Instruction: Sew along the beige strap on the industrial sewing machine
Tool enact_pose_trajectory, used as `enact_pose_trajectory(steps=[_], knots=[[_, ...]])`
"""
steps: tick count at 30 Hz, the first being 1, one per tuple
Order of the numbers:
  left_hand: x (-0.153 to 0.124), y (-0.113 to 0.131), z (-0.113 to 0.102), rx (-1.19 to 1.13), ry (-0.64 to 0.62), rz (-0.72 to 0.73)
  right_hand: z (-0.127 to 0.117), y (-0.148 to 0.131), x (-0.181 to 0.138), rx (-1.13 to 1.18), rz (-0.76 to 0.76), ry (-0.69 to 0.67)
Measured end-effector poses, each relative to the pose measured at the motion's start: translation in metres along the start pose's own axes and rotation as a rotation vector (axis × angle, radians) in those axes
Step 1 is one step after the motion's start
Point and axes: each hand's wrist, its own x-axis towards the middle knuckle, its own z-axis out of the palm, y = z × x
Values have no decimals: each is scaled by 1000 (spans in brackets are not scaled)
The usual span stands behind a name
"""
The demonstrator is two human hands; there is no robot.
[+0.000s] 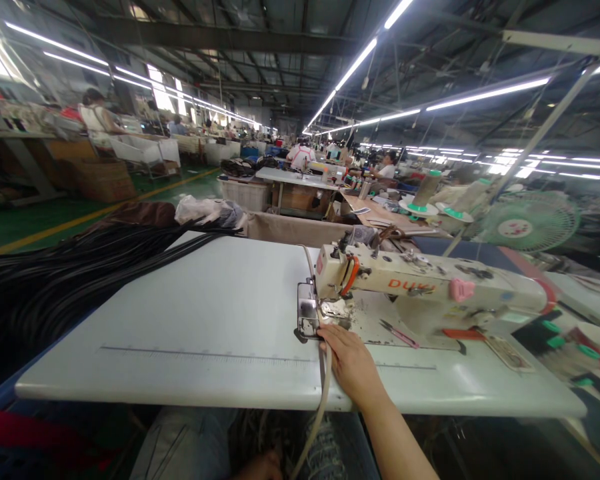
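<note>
My right hand (pixel 349 360) is on the table just in front of the sewing machine (pixel 410 280), its fingers closed on a narrow cream strip (pixel 325 383). The strip runs up to the needle area by the metal plate (pixel 307 313) and hangs over the table's front edge toward my lap. My left hand (pixel 264 465) is low in the shade under the edge, beside the hanging strip. Its fingers are too dark to make out. To the right of my right hand, pink-handled thread snips (pixel 400 333) lie on the machine bed.
The white table (pixel 205 300) has a ruler scale (pixel 205 355) along its front. Long black strips (pixel 80 280) lie heaped at the left. A green fan (pixel 525 223) and thread cones (pixel 427 190) stand at the right. Other people work farther back, one person (pixel 95 117) at the left.
</note>
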Motion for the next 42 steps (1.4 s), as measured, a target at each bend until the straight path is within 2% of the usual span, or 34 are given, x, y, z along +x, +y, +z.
enact_pose_trajectory(steps=[7,13,18,23,32,38,42], knots=[[-12,17,1,-252,-48,-39,0,-1,0,9,2,3],[-15,18,2,-350,-9,-88,0,0,-1,7,5,-10],[-3,8,8,-265,60,-135,1,1,-1,6,0,-9],[-4,2,4,-180,61,-116,0,1,-1,10,1,-4],[1,-19,-5,204,139,-40,2,1,-1,14,5,14],[-1,-16,-6,177,117,72,0,0,-1,23,7,14],[-3,-11,-8,180,111,86,0,-1,-1,25,9,9]])
